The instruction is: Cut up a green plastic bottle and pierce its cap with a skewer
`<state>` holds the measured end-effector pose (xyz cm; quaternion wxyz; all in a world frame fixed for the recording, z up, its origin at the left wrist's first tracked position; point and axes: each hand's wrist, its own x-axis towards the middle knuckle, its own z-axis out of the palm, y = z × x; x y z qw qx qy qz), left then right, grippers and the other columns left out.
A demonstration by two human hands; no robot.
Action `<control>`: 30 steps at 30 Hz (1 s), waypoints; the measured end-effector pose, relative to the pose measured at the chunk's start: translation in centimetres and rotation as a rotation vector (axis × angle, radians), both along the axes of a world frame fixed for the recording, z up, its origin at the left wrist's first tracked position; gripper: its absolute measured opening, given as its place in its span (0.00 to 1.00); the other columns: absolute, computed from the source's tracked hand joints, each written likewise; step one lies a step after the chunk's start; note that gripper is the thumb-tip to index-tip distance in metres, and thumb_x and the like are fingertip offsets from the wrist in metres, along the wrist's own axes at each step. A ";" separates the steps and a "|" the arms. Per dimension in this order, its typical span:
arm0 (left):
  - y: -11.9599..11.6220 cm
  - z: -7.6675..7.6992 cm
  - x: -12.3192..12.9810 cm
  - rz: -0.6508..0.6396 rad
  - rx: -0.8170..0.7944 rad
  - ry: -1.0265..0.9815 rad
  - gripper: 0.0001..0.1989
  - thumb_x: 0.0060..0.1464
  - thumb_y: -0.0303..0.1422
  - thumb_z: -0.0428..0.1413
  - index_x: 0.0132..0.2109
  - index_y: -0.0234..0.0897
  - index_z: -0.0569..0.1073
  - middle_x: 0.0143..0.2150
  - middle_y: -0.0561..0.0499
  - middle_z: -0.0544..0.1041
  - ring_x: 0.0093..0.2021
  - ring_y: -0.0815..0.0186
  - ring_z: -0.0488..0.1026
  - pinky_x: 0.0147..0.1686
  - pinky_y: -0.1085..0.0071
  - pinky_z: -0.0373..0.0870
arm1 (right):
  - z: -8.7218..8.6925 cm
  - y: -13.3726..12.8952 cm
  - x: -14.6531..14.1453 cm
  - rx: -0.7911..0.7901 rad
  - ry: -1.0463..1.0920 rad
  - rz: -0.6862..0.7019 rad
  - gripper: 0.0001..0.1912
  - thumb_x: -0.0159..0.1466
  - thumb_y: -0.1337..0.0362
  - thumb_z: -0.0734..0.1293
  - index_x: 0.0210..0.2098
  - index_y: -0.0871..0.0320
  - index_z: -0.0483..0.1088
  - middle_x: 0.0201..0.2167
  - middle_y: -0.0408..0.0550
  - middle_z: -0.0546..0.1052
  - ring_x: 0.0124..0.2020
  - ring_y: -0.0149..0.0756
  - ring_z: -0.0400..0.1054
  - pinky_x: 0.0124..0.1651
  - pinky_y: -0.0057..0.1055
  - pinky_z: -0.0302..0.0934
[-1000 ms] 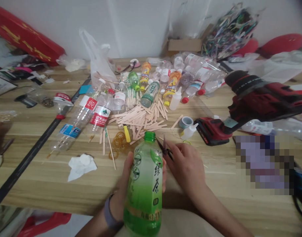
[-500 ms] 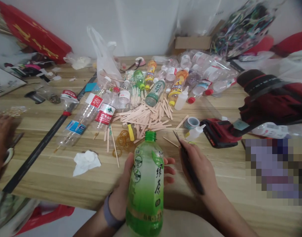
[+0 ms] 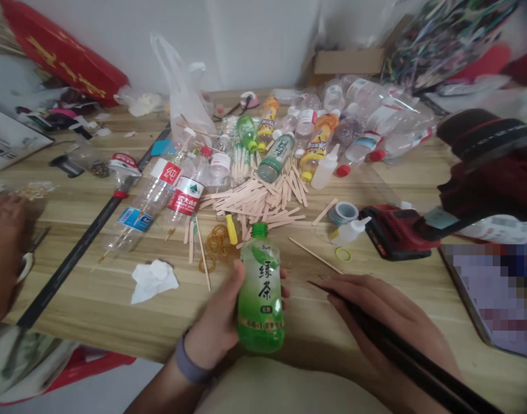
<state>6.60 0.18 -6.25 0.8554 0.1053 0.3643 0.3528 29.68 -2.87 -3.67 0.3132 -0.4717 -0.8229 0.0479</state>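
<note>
Upright above the table's near edge is a green tea bottle, uncapped, with a green neck and a green-and-white label. My left hand is closed around it from the left and behind; fingertips show at its right side. My right hand, to the right of the bottle and apart from it, grips a long dark tool with a thin pointed tip aimed left. Its exact kind is blurred. Just beyond that tip a thin wooden stick lies on the table.
Wooden craft sticks, a yellow-handled tool and rubber bands lie ahead. Plastic bottles crowd the back. A red cordless drill and a tablet-like device are right. Another person's hand rests left, near scissors.
The bottle has moved away from me and turned, so its label faces me more squarely. My right hand has shifted right and toward me, turning the tool's tip to point left.
</note>
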 end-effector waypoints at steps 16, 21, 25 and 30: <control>-0.6 1.1 1.3 0.025 0.210 0.379 0.23 0.50 0.48 0.66 0.47 0.39 0.75 0.38 0.50 0.80 0.37 0.61 0.77 0.39 0.68 0.71 | 0.6 0.3 -1.3 0.157 -0.295 0.031 0.21 0.60 0.79 0.56 0.50 0.60 0.65 0.35 0.46 0.79 0.33 0.38 0.70 0.39 0.36 0.57; -0.5 0.9 1.4 0.028 0.205 0.359 0.24 0.50 0.47 0.67 0.49 0.38 0.75 0.38 0.50 0.80 0.38 0.61 0.76 0.40 0.67 0.72 | 0.9 0.5 -1.3 0.156 -0.344 0.069 0.21 0.58 0.79 0.56 0.49 0.61 0.65 0.32 0.45 0.79 0.30 0.37 0.70 0.38 0.34 0.58; -0.5 0.9 1.3 0.017 0.214 0.389 0.25 0.50 0.47 0.67 0.50 0.38 0.74 0.43 0.49 0.81 0.43 0.59 0.77 0.45 0.65 0.72 | 1.7 0.9 -1.1 0.173 -0.365 0.086 0.20 0.58 0.79 0.56 0.48 0.61 0.65 0.35 0.45 0.80 0.32 0.36 0.71 0.38 0.33 0.59; -0.5 0.7 1.4 0.011 0.280 0.460 0.26 0.49 0.49 0.67 0.51 0.40 0.73 0.50 0.46 0.80 0.52 0.50 0.75 0.51 0.59 0.71 | 2.4 1.3 -0.9 0.216 -0.405 0.092 0.18 0.59 0.79 0.56 0.45 0.62 0.68 0.35 0.45 0.82 0.38 0.39 0.74 0.39 0.33 0.61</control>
